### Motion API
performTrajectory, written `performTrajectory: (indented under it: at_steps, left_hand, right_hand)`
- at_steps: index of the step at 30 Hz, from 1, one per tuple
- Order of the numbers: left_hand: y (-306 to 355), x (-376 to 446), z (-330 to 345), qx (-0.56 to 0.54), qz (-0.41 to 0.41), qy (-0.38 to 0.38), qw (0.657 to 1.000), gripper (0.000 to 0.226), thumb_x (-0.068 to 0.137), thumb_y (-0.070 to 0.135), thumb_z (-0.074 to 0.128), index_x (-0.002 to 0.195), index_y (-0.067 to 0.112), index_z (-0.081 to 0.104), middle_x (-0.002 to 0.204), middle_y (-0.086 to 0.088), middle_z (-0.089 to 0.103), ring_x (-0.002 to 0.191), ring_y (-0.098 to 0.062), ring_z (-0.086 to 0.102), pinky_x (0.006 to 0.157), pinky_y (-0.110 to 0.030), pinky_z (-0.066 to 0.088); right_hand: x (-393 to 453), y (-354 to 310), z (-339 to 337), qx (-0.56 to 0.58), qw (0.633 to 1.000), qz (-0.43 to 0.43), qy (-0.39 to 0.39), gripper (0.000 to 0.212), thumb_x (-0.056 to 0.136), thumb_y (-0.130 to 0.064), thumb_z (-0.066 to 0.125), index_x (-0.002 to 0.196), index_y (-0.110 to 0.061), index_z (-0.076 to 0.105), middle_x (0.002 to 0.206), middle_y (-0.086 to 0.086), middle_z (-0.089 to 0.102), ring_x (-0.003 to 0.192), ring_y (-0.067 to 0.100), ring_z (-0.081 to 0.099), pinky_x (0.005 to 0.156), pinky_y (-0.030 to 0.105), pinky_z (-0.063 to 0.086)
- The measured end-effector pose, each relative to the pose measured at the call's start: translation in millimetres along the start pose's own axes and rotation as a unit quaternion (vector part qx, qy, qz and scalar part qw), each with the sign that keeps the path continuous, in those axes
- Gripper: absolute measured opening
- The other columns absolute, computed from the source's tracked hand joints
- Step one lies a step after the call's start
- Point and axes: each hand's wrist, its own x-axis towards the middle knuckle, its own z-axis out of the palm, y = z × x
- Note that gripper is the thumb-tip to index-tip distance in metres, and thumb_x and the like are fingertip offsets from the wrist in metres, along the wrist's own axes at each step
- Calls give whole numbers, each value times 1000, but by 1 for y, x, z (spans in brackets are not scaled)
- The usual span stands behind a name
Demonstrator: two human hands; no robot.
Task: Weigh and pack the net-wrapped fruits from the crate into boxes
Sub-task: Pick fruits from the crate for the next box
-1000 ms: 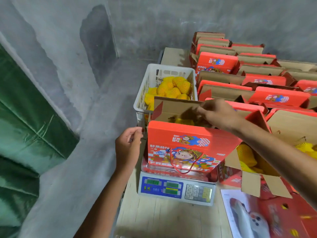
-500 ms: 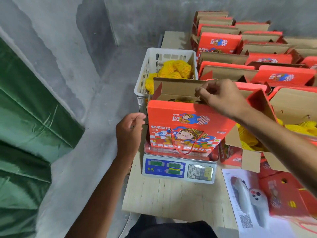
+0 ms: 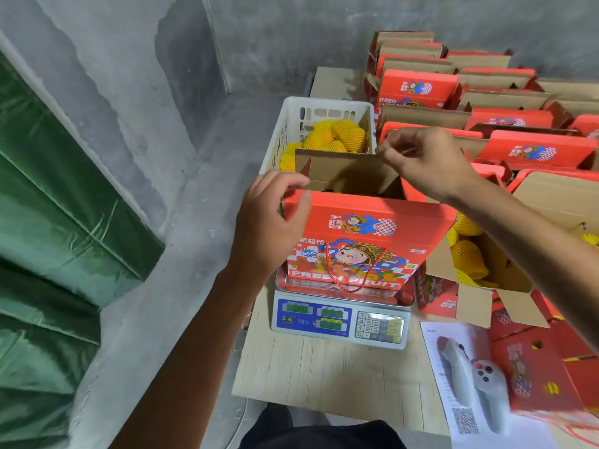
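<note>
A red printed fruit box [image 3: 363, 241] stands on the digital scale [image 3: 340, 322], its brown back flap raised. My left hand [image 3: 269, 222] grips the box's upper left corner, thumb on the red front. My right hand [image 3: 424, 160] pinches the right end of the raised back flap. Behind the box a white plastic crate [image 3: 291, 124] holds several fruits in yellow net [image 3: 337, 137]. The inside of the box on the scale is mostly hidden.
To the right an open box [image 3: 505, 280] holds more net-wrapped fruits. Rows of red boxes [image 3: 421, 89] fill the back right. A paper sheet with a grey controller [image 3: 470, 384] lies on the wooden table [image 3: 324, 371]. Concrete floor and green tarp lie left.
My left hand has risen from beside the scale and taken hold of the box's left corner. My right hand has shifted from above the box's opening to the raised flap's right end.
</note>
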Motion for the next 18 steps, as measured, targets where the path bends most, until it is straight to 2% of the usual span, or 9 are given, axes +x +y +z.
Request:
performTrajectory:
  at_steps: [1, 4, 6, 10, 12, 14, 16, 18]
  left_hand:
    - [4, 5, 1, 21, 25, -42, 999, 31, 96, 35, 68, 120, 16, 66, 120, 5, 66, 113, -9, 58, 96, -23, 46]
    - [15, 17, 7, 94, 87, -192, 973, 56, 88, 42, 75, 137, 23, 56, 138, 8, 57, 129, -12, 47, 111, -32, 36]
    - [19, 22, 15, 138, 93, -254, 953, 67, 86, 45, 77, 143, 27, 48, 140, 9, 54, 131, -13, 45, 113, -35, 33]
    - [18, 41, 28, 187, 83, -287, 936, 57, 83, 46, 79, 132, 31, 55, 125, 9, 62, 118, -16, 54, 103, -39, 38]
    - [18, 52, 31, 215, 66, -318, 921, 41, 81, 47, 80, 114, 31, 63, 116, 7, 69, 109, -19, 62, 91, -38, 43]
    - [15, 59, 34, 235, 59, -348, 906, 25, 82, 47, 80, 92, 33, 61, 105, 5, 73, 100, -21, 66, 79, -35, 43]
    - [11, 63, 35, 221, 53, -366, 902, 22, 83, 47, 79, 89, 35, 63, 99, 7, 72, 94, -20, 66, 78, -34, 43]
    - [11, 67, 34, 212, 67, -364, 904, 23, 82, 48, 80, 95, 32, 70, 95, 10, 72, 92, -17, 65, 78, -34, 40]
  right_hand:
    - [3, 1, 0, -29, 999, -19, -18, 13, 94, -30, 67, 102, -23, 74, 102, -4, 75, 99, 11, 70, 91, 32, 55]
    - [14, 7, 1, -136, 982, -22, -127, 60, 89, -37, 75, 141, -13, 55, 138, 10, 62, 128, 28, 57, 105, 43, 47]
    - [23, 14, 3, -194, 963, -7, -185, 73, 87, -35, 78, 148, -12, 46, 141, 15, 59, 130, 35, 55, 104, 46, 46]
    - [41, 25, 9, -292, 936, -21, -198, 45, 90, -27, 70, 132, -17, 62, 124, 17, 68, 117, 39, 60, 91, 47, 51]
    - [45, 26, 15, -296, 934, -25, -198, 32, 93, -27, 65, 122, -14, 66, 116, 20, 69, 110, 41, 62, 86, 46, 52]
    - [48, 28, 23, -291, 936, -28, -198, 27, 99, -33, 60, 111, -9, 66, 108, 24, 70, 102, 43, 64, 79, 46, 52]
    - [51, 31, 30, -275, 940, -30, -201, 25, 102, -30, 59, 105, -7, 66, 104, 25, 70, 98, 44, 65, 76, 45, 49]
    - [54, 33, 30, -268, 942, -36, -199, 21, 102, -27, 59, 104, -7, 68, 103, 24, 70, 98, 43, 65, 73, 42, 46]
